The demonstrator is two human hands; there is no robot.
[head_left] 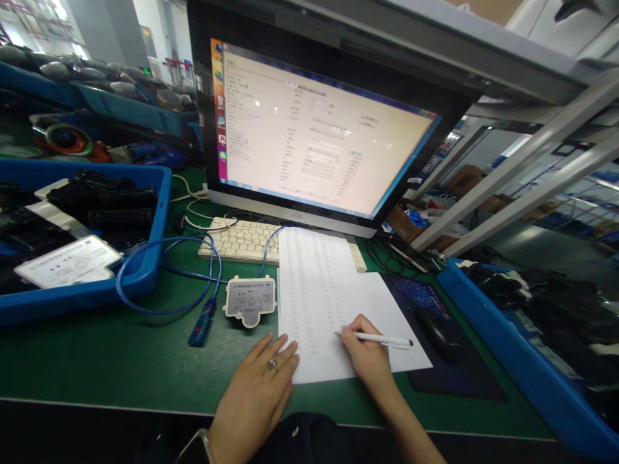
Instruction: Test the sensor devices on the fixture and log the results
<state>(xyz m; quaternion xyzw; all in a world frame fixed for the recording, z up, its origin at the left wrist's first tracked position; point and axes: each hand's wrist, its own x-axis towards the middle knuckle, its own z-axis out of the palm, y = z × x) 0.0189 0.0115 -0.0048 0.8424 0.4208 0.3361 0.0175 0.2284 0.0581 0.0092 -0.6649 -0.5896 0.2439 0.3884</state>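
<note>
My right hand [363,348] is closed on a white pen [387,339], its tip touching a printed sheet of paper [316,290] full of rows of small text. My left hand [258,386] lies flat and open on the green mat, fingertips on the sheet's lower left corner; a ring is on one finger. Just left of the sheet sits a small white device [250,298] with a label. A blue cable [164,277] loops beside it and ends in a blue plug [202,322].
A monitor [314,135] showing a form stands behind a white keyboard [246,240]. A black mouse [439,332] rests on a dark pad at right. Blue trays [145,270] [512,361] of black parts flank the mat. A metal shelf frame [522,161] rises at right.
</note>
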